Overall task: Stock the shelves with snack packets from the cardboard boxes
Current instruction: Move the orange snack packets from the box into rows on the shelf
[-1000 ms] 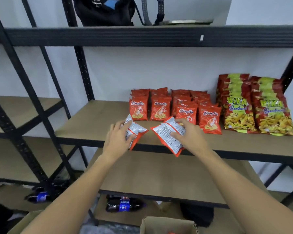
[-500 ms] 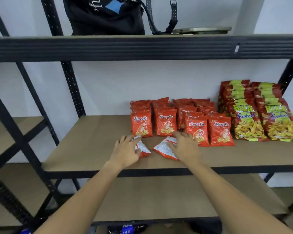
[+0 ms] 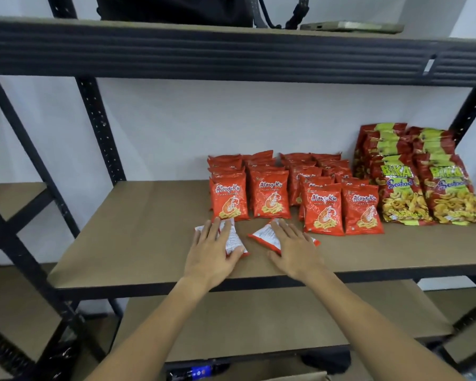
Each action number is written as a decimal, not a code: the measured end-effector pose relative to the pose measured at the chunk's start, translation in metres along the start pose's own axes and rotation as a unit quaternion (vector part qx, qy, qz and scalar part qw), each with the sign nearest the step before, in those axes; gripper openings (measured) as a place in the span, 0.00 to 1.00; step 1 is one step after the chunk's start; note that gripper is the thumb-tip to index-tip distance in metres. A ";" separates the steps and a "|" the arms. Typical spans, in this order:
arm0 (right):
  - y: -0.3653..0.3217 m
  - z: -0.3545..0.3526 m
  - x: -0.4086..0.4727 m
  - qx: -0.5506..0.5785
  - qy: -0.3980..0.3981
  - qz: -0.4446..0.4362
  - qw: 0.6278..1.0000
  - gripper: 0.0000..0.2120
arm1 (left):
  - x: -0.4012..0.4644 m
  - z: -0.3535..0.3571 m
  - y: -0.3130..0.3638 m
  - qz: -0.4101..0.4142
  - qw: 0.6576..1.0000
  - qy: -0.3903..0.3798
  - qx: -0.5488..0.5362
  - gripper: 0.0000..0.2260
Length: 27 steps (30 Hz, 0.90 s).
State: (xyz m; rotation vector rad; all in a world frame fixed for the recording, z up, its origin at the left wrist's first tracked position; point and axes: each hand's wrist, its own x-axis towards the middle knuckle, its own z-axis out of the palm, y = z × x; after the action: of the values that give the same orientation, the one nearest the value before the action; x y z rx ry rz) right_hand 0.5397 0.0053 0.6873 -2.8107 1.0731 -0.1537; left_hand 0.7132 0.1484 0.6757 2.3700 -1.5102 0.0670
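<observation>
Brown shelf (image 3: 138,232): two snack packets, carried in the air a second ago, have been laid face-down before the prawn-cracker rows (image 3: 291,193). Left hand (image 3: 212,254) and right hand (image 3: 294,251) are pressed flat on them; standing up remains.

Two small red packets under my palms, backs up, white print showing, flat on brown shelf (image 3: 138,243) at frame centre; left packet (image 3: 232,237) just below front-left Alang-Ku row; right packet (image 3: 267,235) beside it, apart; Alang-Ku packets (image 3: 270,198) upright in four rows, centre right; bigger Bika Seafood packets (image 3: 401,193) stacked leaning, far right, touching them.
</observation>
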 end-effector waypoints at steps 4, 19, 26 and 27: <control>0.001 -0.014 0.002 0.083 0.008 0.039 0.996 0.29 | 0.000 -0.008 -0.005 0.020 0.997 -0.059 -0.038 0.47; 0.008 -0.102 0.033 0.161 -0.037 0.039 0.986 0.11 | 0.047 -0.095 -0.021 0.076 0.980 -0.067 -0.172 0.09; 0.018 -0.100 0.034 0.256 -0.096 0.082 0.958 0.15 | 0.074 -0.109 -0.030 -0.023 0.939 -0.148 -0.309 0.14; 0.019 -0.097 0.031 0.257 -0.101 0.087 0.957 0.14 | 0.073 -0.106 -0.031 -0.040 0.936 -0.167 -0.308 0.13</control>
State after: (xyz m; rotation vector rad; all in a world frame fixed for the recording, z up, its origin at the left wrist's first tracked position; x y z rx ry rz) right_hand 0.5369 -0.0375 0.7814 -2.2067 1.0452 -0.1047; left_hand 0.7868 0.1277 0.7840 1.9750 -1.3050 -0.7531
